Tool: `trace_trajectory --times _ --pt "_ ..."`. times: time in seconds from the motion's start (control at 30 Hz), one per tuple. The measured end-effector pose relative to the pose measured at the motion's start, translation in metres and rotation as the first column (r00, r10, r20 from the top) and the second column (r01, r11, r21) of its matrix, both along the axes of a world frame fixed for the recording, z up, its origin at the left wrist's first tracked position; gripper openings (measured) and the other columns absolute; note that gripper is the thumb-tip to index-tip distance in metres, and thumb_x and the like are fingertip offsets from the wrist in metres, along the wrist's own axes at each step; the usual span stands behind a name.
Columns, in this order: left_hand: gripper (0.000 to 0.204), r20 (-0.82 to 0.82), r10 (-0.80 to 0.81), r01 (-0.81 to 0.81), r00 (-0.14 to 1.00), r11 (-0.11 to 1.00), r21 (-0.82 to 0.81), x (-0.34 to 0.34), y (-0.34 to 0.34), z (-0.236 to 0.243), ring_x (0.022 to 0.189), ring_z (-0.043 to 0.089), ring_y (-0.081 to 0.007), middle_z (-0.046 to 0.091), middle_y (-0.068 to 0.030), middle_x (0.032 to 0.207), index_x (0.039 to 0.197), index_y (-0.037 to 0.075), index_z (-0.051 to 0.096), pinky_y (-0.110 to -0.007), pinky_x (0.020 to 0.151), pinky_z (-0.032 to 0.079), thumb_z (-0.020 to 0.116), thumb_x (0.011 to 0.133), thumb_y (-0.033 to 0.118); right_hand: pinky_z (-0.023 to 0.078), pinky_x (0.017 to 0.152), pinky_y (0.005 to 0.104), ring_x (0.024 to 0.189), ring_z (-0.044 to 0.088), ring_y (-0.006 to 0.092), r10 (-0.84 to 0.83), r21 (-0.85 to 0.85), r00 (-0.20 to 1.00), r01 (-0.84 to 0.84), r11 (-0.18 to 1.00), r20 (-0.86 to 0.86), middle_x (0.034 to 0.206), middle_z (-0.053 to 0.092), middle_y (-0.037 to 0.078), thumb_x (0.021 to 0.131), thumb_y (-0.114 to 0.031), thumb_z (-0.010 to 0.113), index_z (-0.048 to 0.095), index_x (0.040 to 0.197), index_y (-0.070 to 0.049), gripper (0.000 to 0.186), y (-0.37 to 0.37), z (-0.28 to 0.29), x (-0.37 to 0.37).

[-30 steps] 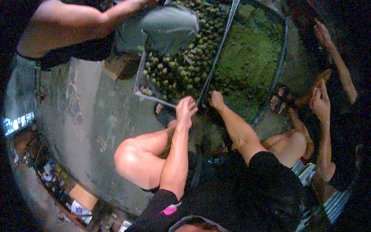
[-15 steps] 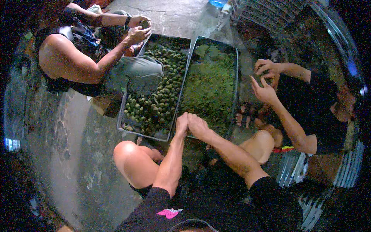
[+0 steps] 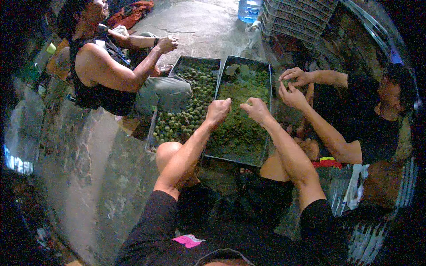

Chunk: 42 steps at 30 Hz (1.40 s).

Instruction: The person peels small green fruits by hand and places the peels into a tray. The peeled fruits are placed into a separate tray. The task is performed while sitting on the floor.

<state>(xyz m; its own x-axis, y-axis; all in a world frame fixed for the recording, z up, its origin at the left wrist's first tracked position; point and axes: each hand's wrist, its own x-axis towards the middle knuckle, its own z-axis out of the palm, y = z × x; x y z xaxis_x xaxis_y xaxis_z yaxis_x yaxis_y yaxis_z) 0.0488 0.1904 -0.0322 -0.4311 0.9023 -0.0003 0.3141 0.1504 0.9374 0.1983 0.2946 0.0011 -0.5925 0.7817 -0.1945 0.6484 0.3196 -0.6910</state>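
My left hand (image 3: pixel 218 112) is closed in a loose fist over the inner edge of the right tray (image 3: pixel 235 159). My right hand (image 3: pixel 257 110) hovers over that tray's middle, fingers curled with the thumb side toward my left hand. A small gap lies between the two hands. Whatever either hand holds is hidden or too small to name. Below them spreads loose green, moss-like material (image 3: pixel 235 137) in the dark tray. Beside it, the left tray (image 3: pixel 151 133) holds several small round greenish-brown balls (image 3: pixel 177 119).
At the left a person (image 3: pixel 106 66) sits with hands together beyond the left tray, one knee over it. Another person (image 3: pixel 355 115) at the right works a small dark clump. Stacked crates (image 3: pixel 297 17), a blue water jug (image 3: pixel 249 11) and a cat (image 3: pixel 253 33) are at the back.
My hands were together at the trays' near edge; they have moved forward and apart over the right tray. The view has tilted up, showing more of the jug and crates.
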Motion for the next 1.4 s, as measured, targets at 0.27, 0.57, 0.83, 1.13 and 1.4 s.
trace_trajectory --times 0.27,0.57,0.83,1.13,1.4 --pt "0.035 0.43 0.053 0.023 0.901 0.985 -0.169 0.008 -0.004 -0.021 0.054 0.051 -0.0152 0.058 -0.0073 0.067 0.078 0.002 0.062 -0.031 0.053 0.043 0.046 0.086 0.032 0.046 0.072 0.0446 0.081 0.059 0.0375 -0.015 0.283 0.991 -0.024 0.959 0.133 0.083 0.061 0.021 0.08 -0.038 0.054 0.06 0.082 -0.001 0.037 -0.019 -0.013 -0.005" --pt "0.036 0.104 -0.138 0.15 0.985 0.983 -0.11 0.002 -0.01 -0.028 0.056 0.049 -0.0098 0.055 -0.0007 0.064 0.079 0.002 0.061 -0.03 0.05 0.041 0.053 0.085 0.036 0.045 0.071 0.0454 0.082 0.057 0.0399 0.045 0.35 0.995 -0.073 0.934 0.089 0.084 0.059 0.024 0.079 -0.035 0.055 0.056 0.08 -0.001 0.035 -0.012 -0.048 0.001" --pt "0.04 -0.078 -0.057 0.051 0.995 0.996 -0.077 0.0 -0.001 -0.045 0.056 0.051 -0.0142 0.057 -0.0025 0.06 0.079 0.0 0.061 -0.032 0.053 0.042 0.048 0.086 0.036 0.045 0.071 0.0457 0.081 0.057 0.0388 -0.079 0.356 0.984 0.017 0.934 0.158 0.083 0.06 0.022 0.081 -0.031 0.054 0.057 0.082 -0.001 0.03 -0.027 -0.015 -0.01" --pt "0.03 0.345 -0.157 0.155 0.925 0.987 0.035 0.007 0.001 -0.044 0.061 0.055 -0.0115 0.061 -0.0052 0.076 0.102 0.002 0.06 -0.025 0.054 0.042 0.051 0.084 0.023 0.046 0.073 0.0399 0.083 0.059 0.0333 -0.027 -0.082 0.992 0.017 0.996 -0.123 0.087 0.061 0.018 0.08 -0.024 0.055 0.06 0.094 -0.005 0.024 -0.017 -0.035 0.008" --pt "0.04 0.072 0.076 -0.068 0.995 0.991 -0.115 0.008 0.008 -0.058 0.056 0.055 -0.017 0.058 -0.0103 0.066 0.077 -0.002 0.055 -0.033 0.054 0.044 0.051 0.085 0.037 0.045 0.062 0.0422 0.065 0.059 0.0346 -0.021 0.363 0.993 0.063 0.93 -0.119 0.072 0.06 0.018 0.084 -0.039 0.05 0.06 0.078 -0.003 0.038 -0.025 -0.027 -0.002"
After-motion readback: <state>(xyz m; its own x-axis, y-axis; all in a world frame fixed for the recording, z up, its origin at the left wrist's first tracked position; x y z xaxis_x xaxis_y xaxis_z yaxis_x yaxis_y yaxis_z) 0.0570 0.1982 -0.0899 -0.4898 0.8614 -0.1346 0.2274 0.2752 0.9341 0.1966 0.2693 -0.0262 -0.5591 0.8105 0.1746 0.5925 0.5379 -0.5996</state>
